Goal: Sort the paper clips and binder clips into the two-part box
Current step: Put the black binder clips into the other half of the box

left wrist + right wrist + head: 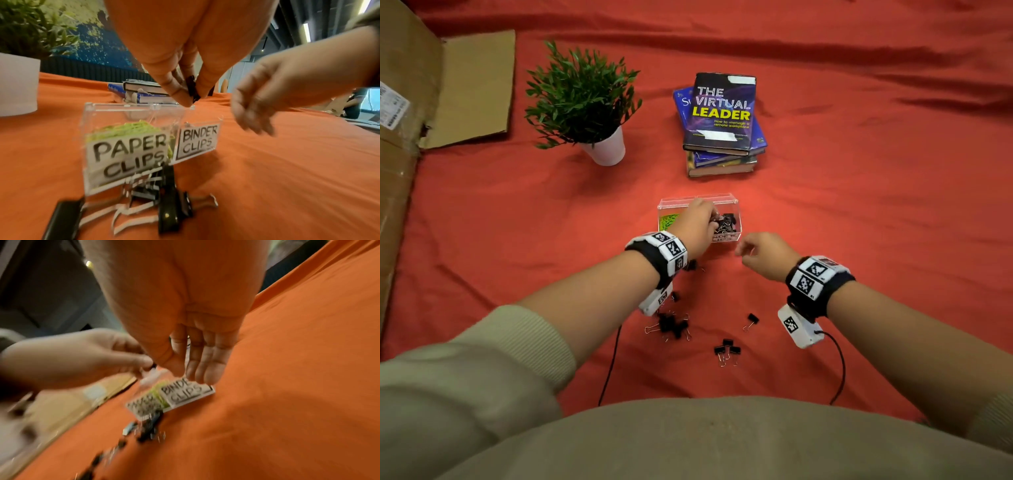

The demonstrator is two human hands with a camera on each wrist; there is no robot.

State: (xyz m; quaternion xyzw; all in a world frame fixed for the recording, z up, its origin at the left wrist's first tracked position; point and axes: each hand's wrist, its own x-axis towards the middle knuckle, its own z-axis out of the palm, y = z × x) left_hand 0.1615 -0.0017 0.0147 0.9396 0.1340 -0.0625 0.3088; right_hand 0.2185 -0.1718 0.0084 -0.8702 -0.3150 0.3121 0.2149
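- Red-draped bench [859,205]: soft, wrinkled cloth; books [722,116] at 12 o'clock, plant [582,99] at 11.
- Two-part box [664,205]: light, slippery clear plastic, dead centre.
- My left hand [697,222] pinches a binder clip [192,88] over its right compartment; right hand [767,253] hangs relaxed, empty.
- Loose binder clips [671,325] at 6 o'clock: small, stiff, best taken by the body.

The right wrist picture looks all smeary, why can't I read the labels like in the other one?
Right wrist view: motion blur smears the box labels and the loose binder clips. Left wrist view: labels sharp, but the right hand blurs. Head view: crisp, evenly lit.
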